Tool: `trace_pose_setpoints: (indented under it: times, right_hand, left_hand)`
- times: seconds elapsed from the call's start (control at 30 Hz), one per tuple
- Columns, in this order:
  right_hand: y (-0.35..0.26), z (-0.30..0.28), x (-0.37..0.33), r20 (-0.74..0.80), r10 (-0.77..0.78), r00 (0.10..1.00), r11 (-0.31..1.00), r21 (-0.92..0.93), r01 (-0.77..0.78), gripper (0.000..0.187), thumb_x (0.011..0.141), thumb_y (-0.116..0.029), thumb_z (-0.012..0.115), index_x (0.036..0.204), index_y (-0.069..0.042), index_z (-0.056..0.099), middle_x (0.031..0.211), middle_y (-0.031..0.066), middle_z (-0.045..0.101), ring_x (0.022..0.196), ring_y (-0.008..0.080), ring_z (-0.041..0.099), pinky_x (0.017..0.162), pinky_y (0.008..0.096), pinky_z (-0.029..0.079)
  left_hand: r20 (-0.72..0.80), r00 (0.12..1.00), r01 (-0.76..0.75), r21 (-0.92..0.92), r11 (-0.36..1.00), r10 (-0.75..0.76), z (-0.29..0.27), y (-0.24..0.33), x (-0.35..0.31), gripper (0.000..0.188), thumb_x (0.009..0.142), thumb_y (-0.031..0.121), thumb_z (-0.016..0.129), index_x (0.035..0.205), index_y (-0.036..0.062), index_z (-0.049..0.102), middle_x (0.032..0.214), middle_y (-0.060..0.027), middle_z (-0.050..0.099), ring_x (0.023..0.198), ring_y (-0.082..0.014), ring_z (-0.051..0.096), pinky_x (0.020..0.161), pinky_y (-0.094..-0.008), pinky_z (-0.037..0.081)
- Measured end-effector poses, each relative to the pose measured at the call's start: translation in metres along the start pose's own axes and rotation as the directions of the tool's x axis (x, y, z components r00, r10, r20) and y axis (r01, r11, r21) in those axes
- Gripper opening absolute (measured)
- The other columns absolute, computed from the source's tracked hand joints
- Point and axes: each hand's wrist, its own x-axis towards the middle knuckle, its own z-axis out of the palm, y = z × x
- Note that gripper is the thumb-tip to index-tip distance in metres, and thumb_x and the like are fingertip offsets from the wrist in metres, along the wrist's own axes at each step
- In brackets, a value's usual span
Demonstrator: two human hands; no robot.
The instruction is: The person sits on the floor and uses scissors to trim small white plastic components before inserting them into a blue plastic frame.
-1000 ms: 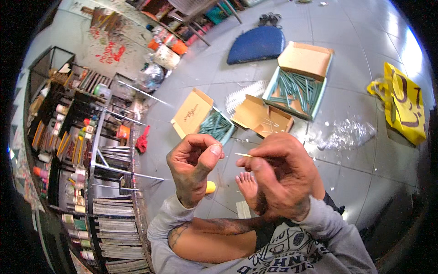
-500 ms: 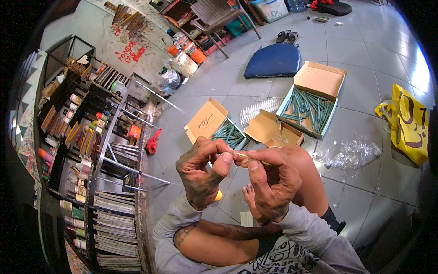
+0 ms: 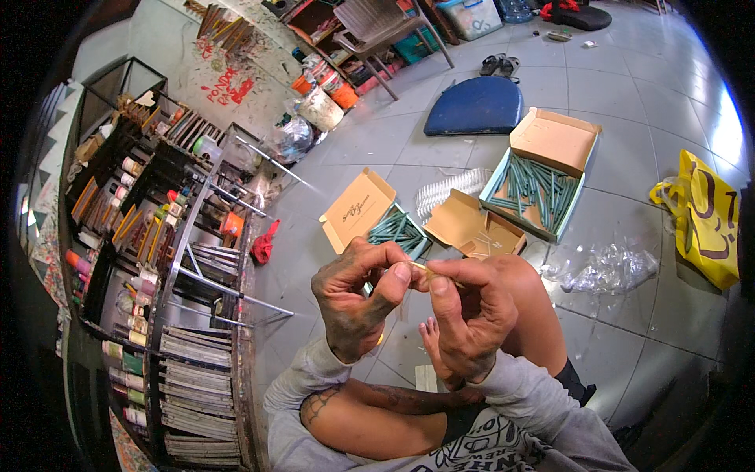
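The right hand (image 3: 476, 307) has a thin pale stick (image 3: 422, 267) pinched between its thumb and finger. The stick is up in the air, in front of the person's body, and it lies almost flat between the two hands. The left hand (image 3: 352, 297) is curled up, with its thumb and finger close together at the stick's left end. I cannot tell if they grip it too.

Past the hands, three open boxes sit on the gray floor (image 3: 609, 185). The left box (image 3: 359, 206) and the right box (image 3: 555, 140) both have lots of green sticks (image 3: 536, 187) inside. The small brown box (image 3: 456, 214) between them has a few thin white sticks in it. Wavy clear plastic (image 3: 447, 191) lies just behind the brown box. A blue cushion (image 3: 476, 108) is farther back. Crumpled clear plastic (image 3: 612, 270) and a yellow bag (image 3: 708, 224) are off to the right.
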Motion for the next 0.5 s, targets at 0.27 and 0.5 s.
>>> trace_pose_setpoints:
  times: [0.27,0.5]
  right_hand:
    - [0.0035,-0.0021,0.0017,0.013,-0.015,1.0,1.0,-0.015,0.015,0.014,0.094,0.002,0.057,0.108,0.005,0.059,0.092,0.0116,0.065,0.084,0.0157,0.066,0.078,0.0279,0.055]
    - [0.0034,-0.0026,0.0034,0.034,-0.006,0.999,1.0,0.004,0.005,0.015,0.094,0.003,0.057,0.108,0.006,0.058,0.093,0.0132,0.065,0.087,0.0187,0.068,0.08,0.0311,0.056]
  left_hand:
    - [0.016,0.999,0.03,-0.039,0.999,-0.029,0.0,-0.0008,0.0009,0.009,0.086,0.005,0.068,0.089,-0.0032,0.071,0.078,-0.0031,0.065,0.068,-0.0063,0.053,0.063,-0.0226,0.044]
    - [-0.017,0.999,0.045,-0.035,0.998,-0.046,0.0001,-0.0052,-0.0014,0.007,0.086,0.005,0.069,0.088,-0.0009,0.071,0.076,-0.001,0.064,0.067,-0.0054,0.051,0.061,-0.0221,0.042]
